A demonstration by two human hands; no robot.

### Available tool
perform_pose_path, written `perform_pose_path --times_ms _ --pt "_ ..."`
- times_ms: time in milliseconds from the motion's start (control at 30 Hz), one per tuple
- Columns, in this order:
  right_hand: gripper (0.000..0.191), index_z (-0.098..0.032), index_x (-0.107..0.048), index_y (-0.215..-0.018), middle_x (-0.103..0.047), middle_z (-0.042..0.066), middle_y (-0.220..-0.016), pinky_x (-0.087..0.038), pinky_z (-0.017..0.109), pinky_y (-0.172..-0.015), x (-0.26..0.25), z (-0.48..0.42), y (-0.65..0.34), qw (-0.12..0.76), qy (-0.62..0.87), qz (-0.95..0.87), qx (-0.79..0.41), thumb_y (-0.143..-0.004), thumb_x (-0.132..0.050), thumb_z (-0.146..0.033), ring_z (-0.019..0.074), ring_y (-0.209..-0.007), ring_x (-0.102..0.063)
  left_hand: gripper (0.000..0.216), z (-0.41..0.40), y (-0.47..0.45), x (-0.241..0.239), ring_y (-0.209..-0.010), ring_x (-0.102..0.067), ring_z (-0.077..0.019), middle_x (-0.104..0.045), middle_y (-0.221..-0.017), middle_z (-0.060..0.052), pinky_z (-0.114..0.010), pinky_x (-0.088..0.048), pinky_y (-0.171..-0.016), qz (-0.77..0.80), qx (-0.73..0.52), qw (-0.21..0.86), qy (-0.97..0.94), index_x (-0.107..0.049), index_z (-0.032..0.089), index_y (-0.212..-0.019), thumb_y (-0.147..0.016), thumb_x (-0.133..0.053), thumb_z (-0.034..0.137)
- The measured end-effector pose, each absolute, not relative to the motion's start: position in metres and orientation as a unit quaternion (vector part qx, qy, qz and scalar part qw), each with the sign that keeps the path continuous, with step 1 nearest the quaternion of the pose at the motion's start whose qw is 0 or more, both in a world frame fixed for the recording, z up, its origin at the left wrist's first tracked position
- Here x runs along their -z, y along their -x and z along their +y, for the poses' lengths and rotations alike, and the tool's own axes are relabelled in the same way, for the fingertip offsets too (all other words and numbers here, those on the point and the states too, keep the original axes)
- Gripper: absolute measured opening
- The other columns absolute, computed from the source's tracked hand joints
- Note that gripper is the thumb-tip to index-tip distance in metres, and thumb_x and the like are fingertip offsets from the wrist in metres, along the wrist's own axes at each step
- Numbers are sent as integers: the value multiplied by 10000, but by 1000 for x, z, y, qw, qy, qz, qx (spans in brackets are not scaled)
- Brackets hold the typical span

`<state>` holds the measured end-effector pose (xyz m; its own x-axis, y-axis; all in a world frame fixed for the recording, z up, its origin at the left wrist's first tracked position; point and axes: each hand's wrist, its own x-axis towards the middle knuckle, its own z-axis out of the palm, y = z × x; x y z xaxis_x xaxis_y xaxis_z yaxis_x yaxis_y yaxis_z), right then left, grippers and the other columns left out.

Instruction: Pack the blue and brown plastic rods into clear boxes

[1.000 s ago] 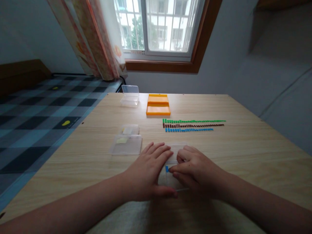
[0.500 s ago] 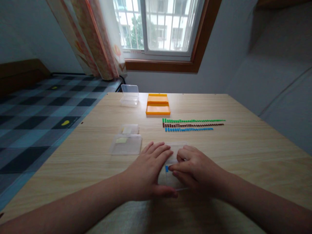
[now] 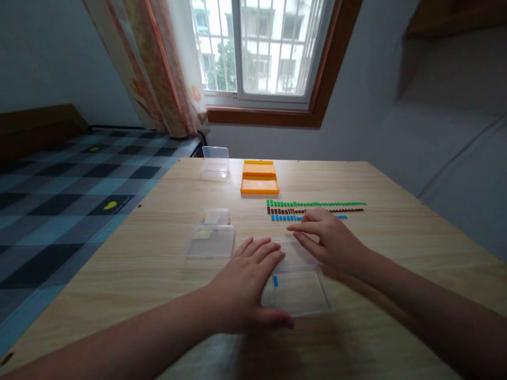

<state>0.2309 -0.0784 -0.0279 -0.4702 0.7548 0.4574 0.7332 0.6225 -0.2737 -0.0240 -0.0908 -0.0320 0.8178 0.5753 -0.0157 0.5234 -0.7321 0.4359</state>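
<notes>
Clear plastic box lies open and flat on the pale wood-grain table right in front of you, its thin transparent walls almost vanishing against the grain; one small blue piece stands at its left inner edge. Your left hand rests flat against the box's left side, fingers spread and loosely extended, thumb stretched along the near rim, so it steadies the box without gripping it. Your right hand hovers beyond the box over its hinged lid, fingers open and slightly curled, the forefinger and thumb pointing left toward the blue row; it holds nothing.

Just past that hand lie three straight rows of tiny pieces: green row farthest, brown row in the middle, blue nearest, the hand covering part of the latter two. Farther back sits an orange tray, matte and rectangular, and beside it to the left another open clear case. Two shut clear cases with yellowish contents lie left of your left hand. A plaid bedspread borders the table's left, and a patterned curtain hangs by the window.
</notes>
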Motion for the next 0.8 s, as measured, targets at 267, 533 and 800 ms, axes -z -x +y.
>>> perform_pose_path --times_ms 267,533,800 --pt "207 -245 -840 -1024 -681 74 -857 -421 321 -764 41 -26 -203 228 497 -837 -33 -948 -650 -215 209 -846 -577 1056 -90 22 30 -1520 -333 -425 -410 -1625 -200 -646 -183 -1254 308 -29 198 -930 -482 156 -1522 -714 -790 762" --pt "219 -259 -840 -1048 -670 73 -877 -436 329 -791 45 -30 -199 230 478 -847 -31 -928 -664 -212 217 -878 -580 1054 -91 22 34 -1517 -336 -432 -422 -1617 -203 -646 -175 -1258 307 -47 207 -928 -508 148 -1497 -690 -813 755" --pt "141 -240 -845 -962 -678 73 -878 -447 344 -805 50 -19 -197 231 475 -848 -28 -876 -738 -208 229 -889 -588 1048 -90 22 34 -1518 -334 -431 -418 -1618 -207 -642 -171 -1263 304 -46 205 -929 -503 127 -1501 -716 -788 759"
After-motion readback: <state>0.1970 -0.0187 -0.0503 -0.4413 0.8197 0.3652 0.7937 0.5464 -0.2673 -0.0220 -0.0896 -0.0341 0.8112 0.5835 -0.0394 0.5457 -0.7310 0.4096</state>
